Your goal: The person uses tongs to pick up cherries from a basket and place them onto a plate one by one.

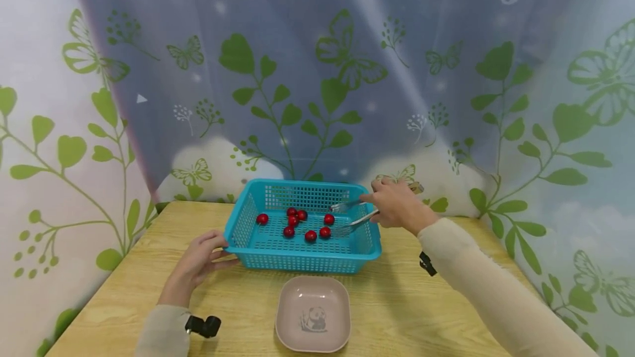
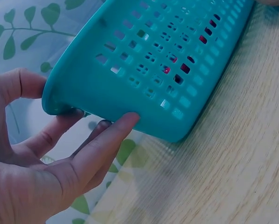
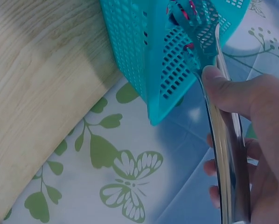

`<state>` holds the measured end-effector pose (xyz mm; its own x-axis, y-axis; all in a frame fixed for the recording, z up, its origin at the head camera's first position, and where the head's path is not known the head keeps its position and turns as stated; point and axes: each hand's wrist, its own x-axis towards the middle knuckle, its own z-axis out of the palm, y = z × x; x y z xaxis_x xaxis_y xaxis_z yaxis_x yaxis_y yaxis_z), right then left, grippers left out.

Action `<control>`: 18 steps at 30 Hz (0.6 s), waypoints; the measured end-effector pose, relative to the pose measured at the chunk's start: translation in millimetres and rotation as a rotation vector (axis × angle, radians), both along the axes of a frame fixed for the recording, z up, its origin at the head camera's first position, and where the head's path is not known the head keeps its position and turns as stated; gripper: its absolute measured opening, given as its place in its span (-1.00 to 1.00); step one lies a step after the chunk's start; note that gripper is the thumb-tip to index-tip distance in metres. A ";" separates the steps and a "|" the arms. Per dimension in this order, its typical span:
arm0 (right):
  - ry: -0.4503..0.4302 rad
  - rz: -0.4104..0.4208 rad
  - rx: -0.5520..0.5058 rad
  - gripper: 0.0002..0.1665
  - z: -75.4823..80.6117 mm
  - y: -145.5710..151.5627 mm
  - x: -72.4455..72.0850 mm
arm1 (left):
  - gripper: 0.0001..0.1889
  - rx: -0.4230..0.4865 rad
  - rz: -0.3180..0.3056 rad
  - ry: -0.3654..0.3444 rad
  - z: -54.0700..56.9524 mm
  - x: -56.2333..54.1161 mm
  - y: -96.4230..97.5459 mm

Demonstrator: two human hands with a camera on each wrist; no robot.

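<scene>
Several shiny red cherries [image 1: 310, 236] lie scattered on the floor of a blue perforated plastic basket [image 1: 302, 255]. At the basket's left front corner my left hand [image 1: 197, 260] grips the rim, its fingers against the outer side wall [image 2: 130, 100]. My right hand [image 1: 395, 204] holds metal tongs [image 1: 363, 218] with fork-like ends, reaching over the right rim. The tongs' two arms stand apart, the lower tip close to the cherries at the right. In the right wrist view the thumb presses along the tongs [image 3: 228, 154], with fingers curled behind.
A beige square dish [image 1: 285, 313] with a panda print stands in front of the basket on the wooden table [image 1: 421, 313]. Behind the table hangs a curtain [image 1: 307, 142] with leaf and butterfly patterns, close to the basket's back.
</scene>
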<state>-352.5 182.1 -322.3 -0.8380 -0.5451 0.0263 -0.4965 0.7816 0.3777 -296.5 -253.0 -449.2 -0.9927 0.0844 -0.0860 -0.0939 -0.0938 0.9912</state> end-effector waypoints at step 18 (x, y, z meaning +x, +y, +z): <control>-0.019 0.013 0.090 -0.41 -16.3 -25.3 -12.1 | -0.88 -0.023 0.031 0.002 0.3 -0.3 3.5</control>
<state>-364.7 156.8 -338.6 -0.8307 -0.5554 -0.0386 -0.5140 0.7385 0.4363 -296.7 -249.5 -449.0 -0.9950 0.0515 -0.0859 -0.0896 -0.0743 0.9932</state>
